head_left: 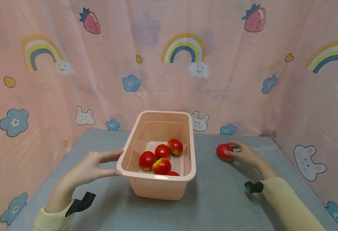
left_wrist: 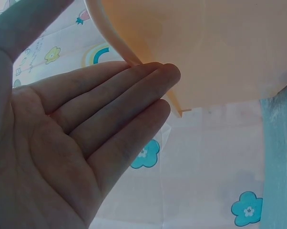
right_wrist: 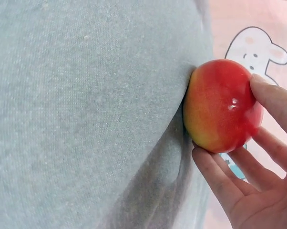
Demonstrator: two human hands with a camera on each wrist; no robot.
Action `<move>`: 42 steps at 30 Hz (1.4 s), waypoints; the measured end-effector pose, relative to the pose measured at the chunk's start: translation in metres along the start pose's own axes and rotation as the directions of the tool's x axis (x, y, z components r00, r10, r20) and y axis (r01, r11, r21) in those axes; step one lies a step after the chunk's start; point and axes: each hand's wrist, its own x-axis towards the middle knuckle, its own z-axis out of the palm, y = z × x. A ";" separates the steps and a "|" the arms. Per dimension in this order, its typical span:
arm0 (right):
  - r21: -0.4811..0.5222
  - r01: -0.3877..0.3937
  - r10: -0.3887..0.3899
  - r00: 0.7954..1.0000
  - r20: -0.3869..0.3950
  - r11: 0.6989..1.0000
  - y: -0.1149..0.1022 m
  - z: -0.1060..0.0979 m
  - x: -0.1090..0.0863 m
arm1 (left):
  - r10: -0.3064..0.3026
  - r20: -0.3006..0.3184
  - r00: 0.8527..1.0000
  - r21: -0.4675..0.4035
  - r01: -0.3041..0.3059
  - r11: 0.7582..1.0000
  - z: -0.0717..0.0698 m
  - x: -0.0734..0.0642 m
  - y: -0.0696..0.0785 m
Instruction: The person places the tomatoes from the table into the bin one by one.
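A peach-coloured plastic bin (head_left: 161, 189) stands on the grey cloth, with several red-and-yellow apples (head_left: 161, 166) on its floor. My left hand (head_left: 89, 170) is at the bin's near left corner. Its straight fingers (left_wrist: 129, 102) lie against the outer wall under the rim, and the thumb touches near the front corner. To the right of the bin, my right hand (head_left: 244, 154) holds one more apple (right_wrist: 224, 107) between thumb and fingers. That apple sits right at the cloth surface, its yellow side toward the cloth.
Grey cloth (head_left: 215, 199) covers the table. Behind and on both sides hangs a pink curtain (head_left: 169, 96) printed with rainbows, rabbits and flowers. A black strap mount (head_left: 80, 203) is on the left sleeve and another black mount (head_left: 253, 187) on the right.
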 end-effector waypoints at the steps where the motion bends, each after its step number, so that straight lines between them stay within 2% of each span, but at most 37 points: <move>1: 0.000 0.003 -0.003 1.000 -0.004 1.000 0.000 0.000 0.000 | -0.002 0.001 1.000 -0.002 0.002 1.000 0.000 0.000 0.000; 22: 0.017 -0.014 0.015 0.999 -0.044 1.000 0.006 -0.003 -0.006 | 0.012 -0.021 1.000 -0.024 -0.012 1.000 0.002 0.000 -0.002; 34: 0.024 0.047 -0.046 0.997 -0.066 0.999 -0.001 -0.009 -0.017 | 0.006 -0.019 1.000 -0.020 -0.006 1.000 0.001 0.000 -0.001; 42: 0.027 0.035 -0.034 0.997 -0.068 0.999 -0.011 -0.013 -0.023 | 0.001 -0.016 1.000 -0.021 -0.002 1.000 0.001 0.000 -0.002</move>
